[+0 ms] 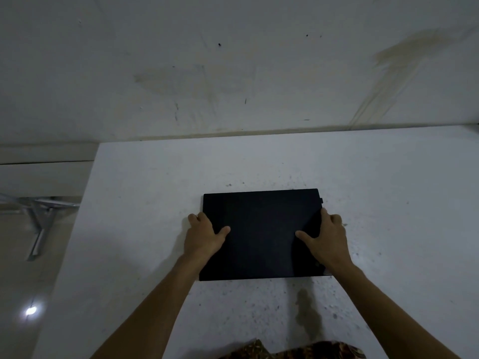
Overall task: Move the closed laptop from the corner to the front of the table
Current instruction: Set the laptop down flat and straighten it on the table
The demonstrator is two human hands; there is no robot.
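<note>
Closed laptop (261, 234): rigid, smooth, probably hefty. Left hand (203, 235) and right hand (325, 237) clamp its side edges, thumbs on lid, over the counter (145, 203).

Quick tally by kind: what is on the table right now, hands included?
Laptop, black and closed: 1
Hands, left hand and right hand, gripping its sides: 2
Total: 3, on the white table

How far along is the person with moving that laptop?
Mostly done, it seems: the closed black laptop lies in the middle of the white speckled table, away from its corners. In hand: the left hand and right hand grip its side edges. Left: perhaps a final nudge forward, then letting go.
</note>
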